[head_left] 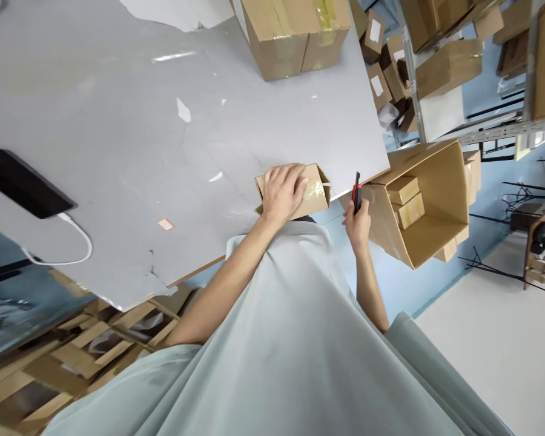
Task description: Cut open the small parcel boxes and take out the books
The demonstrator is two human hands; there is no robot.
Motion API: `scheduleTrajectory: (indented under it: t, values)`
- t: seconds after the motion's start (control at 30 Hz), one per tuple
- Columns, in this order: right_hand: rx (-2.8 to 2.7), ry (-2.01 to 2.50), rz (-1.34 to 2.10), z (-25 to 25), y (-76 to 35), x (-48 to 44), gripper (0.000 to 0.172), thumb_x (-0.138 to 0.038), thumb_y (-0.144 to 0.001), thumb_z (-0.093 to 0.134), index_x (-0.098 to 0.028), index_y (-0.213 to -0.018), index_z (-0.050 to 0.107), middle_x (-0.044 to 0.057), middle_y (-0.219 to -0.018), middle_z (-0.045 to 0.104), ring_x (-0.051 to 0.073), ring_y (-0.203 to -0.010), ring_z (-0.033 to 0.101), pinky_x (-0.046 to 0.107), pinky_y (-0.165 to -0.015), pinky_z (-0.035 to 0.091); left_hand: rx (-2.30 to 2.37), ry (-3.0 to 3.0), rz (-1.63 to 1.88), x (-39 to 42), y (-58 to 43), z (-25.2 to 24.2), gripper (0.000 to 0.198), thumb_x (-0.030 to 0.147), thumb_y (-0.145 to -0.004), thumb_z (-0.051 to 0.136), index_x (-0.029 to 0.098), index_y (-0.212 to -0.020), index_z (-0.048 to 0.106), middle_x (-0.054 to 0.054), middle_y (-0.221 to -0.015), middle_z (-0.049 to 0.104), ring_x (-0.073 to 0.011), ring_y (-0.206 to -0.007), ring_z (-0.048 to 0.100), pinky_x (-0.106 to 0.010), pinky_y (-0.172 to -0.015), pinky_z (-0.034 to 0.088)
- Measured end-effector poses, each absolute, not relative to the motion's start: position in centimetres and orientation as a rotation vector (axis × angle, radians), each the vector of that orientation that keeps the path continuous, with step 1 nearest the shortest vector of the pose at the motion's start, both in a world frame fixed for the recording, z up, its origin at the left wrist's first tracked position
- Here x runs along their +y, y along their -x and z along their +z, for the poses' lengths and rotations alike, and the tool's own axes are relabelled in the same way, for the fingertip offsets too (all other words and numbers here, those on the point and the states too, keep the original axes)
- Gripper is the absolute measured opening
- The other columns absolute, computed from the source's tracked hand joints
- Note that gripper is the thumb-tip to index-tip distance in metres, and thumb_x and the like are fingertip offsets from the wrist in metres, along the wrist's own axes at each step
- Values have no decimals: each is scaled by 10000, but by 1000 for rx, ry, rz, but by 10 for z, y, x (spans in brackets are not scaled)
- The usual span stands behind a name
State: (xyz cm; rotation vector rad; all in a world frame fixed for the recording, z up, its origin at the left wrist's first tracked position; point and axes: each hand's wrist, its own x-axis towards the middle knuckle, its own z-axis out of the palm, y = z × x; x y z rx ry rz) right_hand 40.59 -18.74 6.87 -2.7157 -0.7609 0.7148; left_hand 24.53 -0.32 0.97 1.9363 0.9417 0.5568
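Note:
A small cardboard box with shiny tape (312,195) lies at the table's near edge, its end flaps partly loose. My left hand (282,192) rests over the left part of that box, fingers curved across its top and thumb on the taped face. To the right, beyond the table edge, my right hand (358,225) is closed around a red and black utility knife (356,195), which points away from me. The knife is apart from the box.
A large taped carton (295,45) stands on the grey table (118,133). A black phone (25,184) with a white cable lies at left. An open carton (440,212) holding small boxes is right of my right hand. Shelves with boxes stand at upper right.

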Motion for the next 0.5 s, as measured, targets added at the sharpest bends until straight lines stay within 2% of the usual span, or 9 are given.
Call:
scheduleTrajectory:
  t: [0.07, 0.1, 0.17, 0.23, 0.4, 0.5]
  values:
    - [-618, 2679, 768, 27, -432, -177, 454, -543, -1178, 396, -176, -1384, 566, 90, -947, 819, 226, -742, 767, 308, -815, 583, 988, -1940, 561, 1, -236, 9, 516, 586, -1164, 430, 251, -1426, 724, -158, -1459, 753, -350, -1381, 658, -544, -1278, 396]
    - [-608, 2671, 786, 6, -443, -169, 420, -531, -1168, 425, -178, -1331, 584, 102, -971, 817, 238, -810, 779, 320, -857, 586, 1020, -1947, 564, 2, -229, 7, 524, 588, -1166, 424, 245, -1429, 720, -159, -1448, 756, -347, -1379, 659, -542, -1284, 397]
    - [-666, 2681, 776, -32, -460, -153, 348, -480, -1123, 503, -176, -1230, 635, 173, -1128, 806, 293, -1029, 774, 369, -962, 582, 1098, -1975, 574, 3, -212, 3, 540, 592, -1168, 415, 236, -1445, 710, -157, -1436, 756, -340, -1388, 658, -541, -1301, 394]
    - [-719, 2671, 783, -65, -470, -139, 303, -418, -1073, 538, -167, -1177, 671, 226, -1227, 774, 340, -1150, 727, 431, -1042, 568, 1180, -2006, 577, 0, -190, -3, 551, 588, -1169, 402, 234, -1466, 703, -155, -1440, 749, -332, -1408, 653, -544, -1321, 384]
    - [-889, 2622, 860, -114, -479, -115, 306, -312, -1003, 522, -143, -1172, 712, 238, -1209, 754, 360, -1184, 683, 531, -1124, 551, 1331, -2000, 547, -19, -135, -11, 609, 659, -1140, 433, 253, -1500, 709, -173, -1498, 707, -364, -1491, 607, -587, -1339, 368]
    - [-997, 2592, 820, -120, -479, -104, 369, -289, -997, 525, -108, -1259, 711, 298, -1359, 704, 394, -1337, 637, 603, -1219, 488, 1544, -1904, 535, -30, -110, -15, 737, 796, -1087, 460, 253, -1529, 692, -194, -1584, 645, -394, -1562, 540, -594, -1344, 365]
